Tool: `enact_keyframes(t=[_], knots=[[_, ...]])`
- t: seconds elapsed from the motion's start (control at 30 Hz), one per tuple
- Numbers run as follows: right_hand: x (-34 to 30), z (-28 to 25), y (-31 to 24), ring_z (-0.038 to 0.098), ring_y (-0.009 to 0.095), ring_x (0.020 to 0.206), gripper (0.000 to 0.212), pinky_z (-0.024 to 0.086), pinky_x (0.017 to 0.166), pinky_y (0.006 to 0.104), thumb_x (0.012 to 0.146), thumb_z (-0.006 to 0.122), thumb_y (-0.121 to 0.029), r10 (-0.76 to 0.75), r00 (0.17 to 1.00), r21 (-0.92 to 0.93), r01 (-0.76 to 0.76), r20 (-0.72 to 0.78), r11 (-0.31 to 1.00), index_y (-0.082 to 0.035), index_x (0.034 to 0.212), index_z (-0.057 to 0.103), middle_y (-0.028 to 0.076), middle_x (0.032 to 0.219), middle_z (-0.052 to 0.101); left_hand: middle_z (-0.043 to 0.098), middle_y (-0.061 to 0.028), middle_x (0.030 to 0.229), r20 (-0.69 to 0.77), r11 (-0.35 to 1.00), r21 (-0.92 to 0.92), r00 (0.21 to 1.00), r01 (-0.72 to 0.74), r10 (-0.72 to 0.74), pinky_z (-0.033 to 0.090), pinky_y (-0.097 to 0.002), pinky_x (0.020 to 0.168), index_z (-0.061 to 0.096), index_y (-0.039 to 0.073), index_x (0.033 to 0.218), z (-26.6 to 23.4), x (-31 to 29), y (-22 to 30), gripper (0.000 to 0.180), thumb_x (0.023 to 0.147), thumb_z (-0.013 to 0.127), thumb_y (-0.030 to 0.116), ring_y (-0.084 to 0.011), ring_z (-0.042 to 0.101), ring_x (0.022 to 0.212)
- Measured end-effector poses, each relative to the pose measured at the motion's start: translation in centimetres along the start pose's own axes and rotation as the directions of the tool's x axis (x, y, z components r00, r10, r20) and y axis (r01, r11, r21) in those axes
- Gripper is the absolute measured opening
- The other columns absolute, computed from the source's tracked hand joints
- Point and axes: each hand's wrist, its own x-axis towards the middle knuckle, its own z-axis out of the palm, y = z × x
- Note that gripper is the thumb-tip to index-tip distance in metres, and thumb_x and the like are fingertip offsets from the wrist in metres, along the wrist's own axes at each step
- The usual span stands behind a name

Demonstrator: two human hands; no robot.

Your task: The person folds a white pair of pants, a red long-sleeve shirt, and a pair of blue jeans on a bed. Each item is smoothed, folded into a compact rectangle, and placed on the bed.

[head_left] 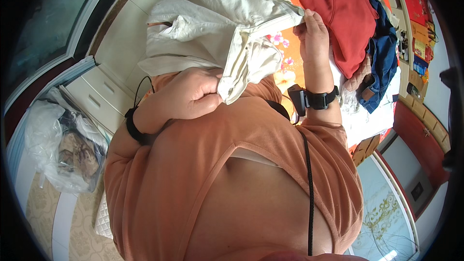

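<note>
**Soft off-white woven trousers [193, 34], gripped by the waistband in two hands**

The trousers spread in front of the person's body, bunched into deep, rounded folds, and lie partly across the orange cloth with printed flowers [284, 70]. They look like matte, medium-weight cotton: light enough for two hands, soft and floppy in the legs, with little risk of slipping or breaking. The stitched waistband [270, 26], being doubled fabric, should be the stiffest part and the best place to take hold; gripped by a leg, the rest would probably sag.

Beyond, on the right, a smooth, dull-red fabric garment [338, 19] lies in broad, soft folds. Next to it is a dark blue denim garment [386, 53], coarser and likely stiffer, with a small puckered piece of dusty-pink quilted fabric [360, 75] against it.

The left hand [200, 94] is curled, thumb and forefinger pressed together on the near end of the waistband; its other fingers are tucked under. The right hand [314, 31] pinches the far end between thumb and fingers. Beside that pinch sits a small, round, greyish disc [300, 13], probably a button.
</note>
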Motion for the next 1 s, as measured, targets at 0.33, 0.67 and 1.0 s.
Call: enact_keyframes(t=[0.33, 0.67, 1.0], knots=[[-0.3, 0.0, -0.3, 0.053, 0.012, 0.064, 0.019, 0.045, 0.061, 0.0256, 0.097, 0.048, -0.021, 0.087, 0.991, -0.025, -0.084, 0.105, 0.996, -0.005, 0.089, 0.057, 0.003, 0.078, 0.058, 0.058, -0.0123, 0.084, 0.042, 0.999, 0.041, 0.999, -0.021, 0.019, 0.044, -0.0349, 0.07, 0.058, 0.0, 0.089, 0.9, 0.7, -0.8, 0.01, 0.081, 0.053, 0.002, -0.0287, 0.055, 0.075], [-2.6, 0.3, 0.4, 0.051, 0.014, 0.104, 0.052, 0.038, 0.094, 0.0298, 0.098, 0.04, -0.047, 0.152, 0.934, -0.453, 0.011, 0.323, 0.891, -0.001, 0.118, 0.054, 0.006, 0.11, 0.06, 0.059, -0.0083, 0.094, -0.12, 0.954, -0.297, 0.989, 0.046, -0.085, 0.045, -0.0268, 0.076, 0.059, -0.002, 0.087, -0.7, 1.7, 0.3, 0.012, 0.089, 0.051, 0.006, -0.0138, 0.055, 0.083], [-3.4, 3.6, -3.1, 0.044, 0.008, 0.069, 0.02, 0.039, 0.064, 0.0238, 0.091, 0.063, -0.022, 0.228, 0.754, -0.322, -0.024, 0.615, 0.946, -0.006, 0.086, 0.052, -0.005, 0.073, 0.049, 0.055, -0.0091, 0.079, -0.449, 0.626, -0.639, 0.878, -0.447, 0.169, 0.041, -0.0392, 0.088, 0.054, 0.003, 0.073, -7.7, 3.9, 0.2, 0.022, 0.091, 0.046, 0.013, -0.0243, 0.053, 0.089]])
